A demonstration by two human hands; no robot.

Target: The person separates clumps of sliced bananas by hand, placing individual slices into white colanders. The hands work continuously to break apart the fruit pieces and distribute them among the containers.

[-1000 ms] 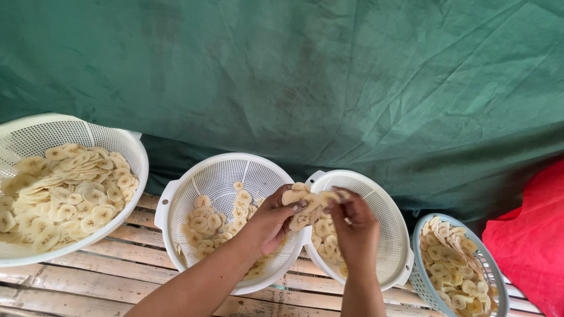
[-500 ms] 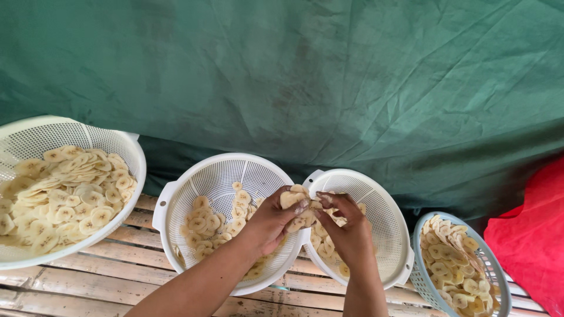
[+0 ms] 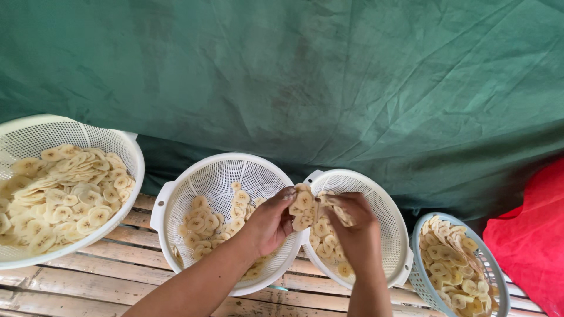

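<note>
Left hand (image 3: pixel 269 224) pinches a clump of pale, round banana slices (image 3: pixel 303 206); right hand (image 3: pixel 357 233) grips more slices, hands close together over perforated white plastic colanders (image 3: pixel 376 188) on slatted bamboo (image 3: pixel 117 276).

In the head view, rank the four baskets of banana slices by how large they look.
1. Far-left white basket, though cut off by the frame.
2. Centre-left white basket and centre-right white basket: look alike, so unranked.
3. Blue-grey basket, smallest, partly cropped.
</note>
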